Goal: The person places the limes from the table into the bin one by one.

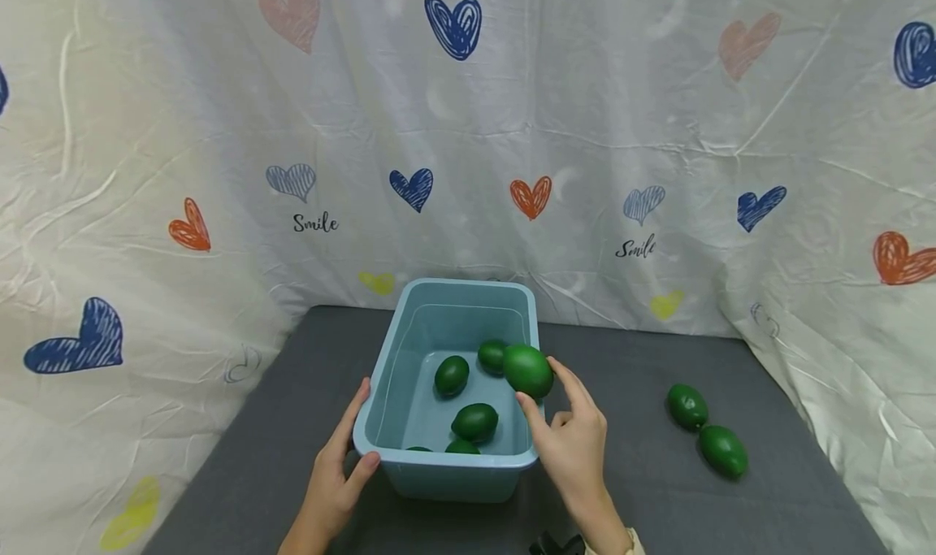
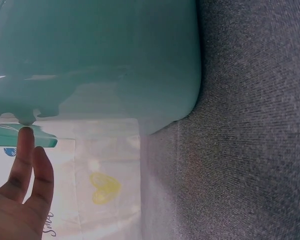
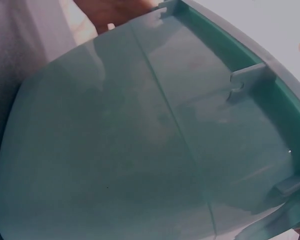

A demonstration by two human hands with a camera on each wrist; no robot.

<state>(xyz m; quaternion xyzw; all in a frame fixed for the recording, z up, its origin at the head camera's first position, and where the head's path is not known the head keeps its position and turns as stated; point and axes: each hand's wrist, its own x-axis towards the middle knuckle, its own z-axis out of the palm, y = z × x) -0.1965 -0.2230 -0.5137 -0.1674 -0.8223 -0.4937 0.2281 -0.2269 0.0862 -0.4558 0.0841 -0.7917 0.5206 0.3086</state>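
Observation:
A light blue plastic bin (image 1: 446, 460) stands on the table with several dark green limes inside, among them one lime (image 1: 474, 422) near the front and another lime (image 1: 452, 375) further back. My left hand (image 1: 335, 478) holds the bin's front left corner, thumb at the front rim and fingers along the left side. In the left wrist view, fingertips of the left hand (image 2: 27, 185) touch the rim. Between thumb and fingers, my right hand (image 1: 574, 433) pinches a lime (image 1: 528, 371) at the bin's right rim. The right wrist view shows mostly the bin's outer wall (image 3: 115, 135).
Two more limes, a rear lime (image 1: 687, 407) and a nearer lime (image 1: 723, 451), lie on the grey tabletop (image 1: 643, 506) right of the bin. A white curtain (image 1: 468, 116) with printed hearts hangs behind the table and at both sides. A small black object (image 1: 556, 545) shows below the right wrist.

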